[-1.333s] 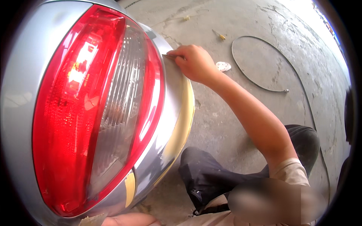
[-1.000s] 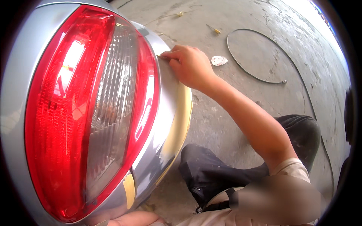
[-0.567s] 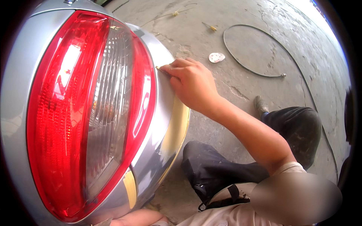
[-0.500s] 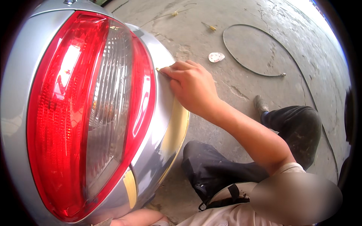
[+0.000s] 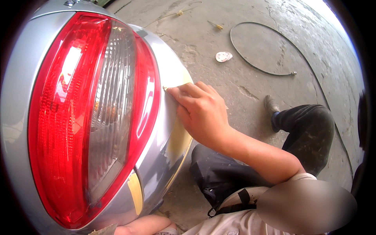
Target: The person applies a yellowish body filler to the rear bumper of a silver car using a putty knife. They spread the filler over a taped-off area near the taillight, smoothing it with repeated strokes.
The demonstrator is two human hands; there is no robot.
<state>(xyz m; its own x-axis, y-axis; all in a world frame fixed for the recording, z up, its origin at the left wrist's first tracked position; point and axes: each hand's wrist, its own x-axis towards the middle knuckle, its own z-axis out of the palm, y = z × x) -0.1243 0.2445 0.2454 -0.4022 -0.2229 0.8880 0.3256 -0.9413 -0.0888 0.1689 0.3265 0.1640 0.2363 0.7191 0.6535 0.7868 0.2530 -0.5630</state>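
Observation:
My right hand (image 5: 203, 111) is closed, thumb and fingers pinched round a small yellowish piece (image 5: 165, 89) whose kind I cannot make out. It rests against the silver car's corner panel (image 5: 169, 113), just right of the red and clear tail light (image 5: 113, 113). Yellow filler patches (image 5: 179, 139) show on the panel below the hand. At the lower left edge lies my left forearm (image 5: 145, 226), close under the bumper. The left hand's fingers are out of sight, and a greyish-tan flat sheet (image 5: 103, 230) sticks up beside it.
Beyond the car is a cracked concrete floor (image 5: 246, 92). A black hose (image 5: 299, 51) curls across it, near a white speckled scrap (image 5: 223, 56) and a small yellow-ended piece (image 5: 217, 26). My bent legs (image 5: 309, 137) are to the right of the bumper.
My right hand has slid nearer to me along the panel beside the tail light, still pinching the small piece. The left forearm has hardly moved.

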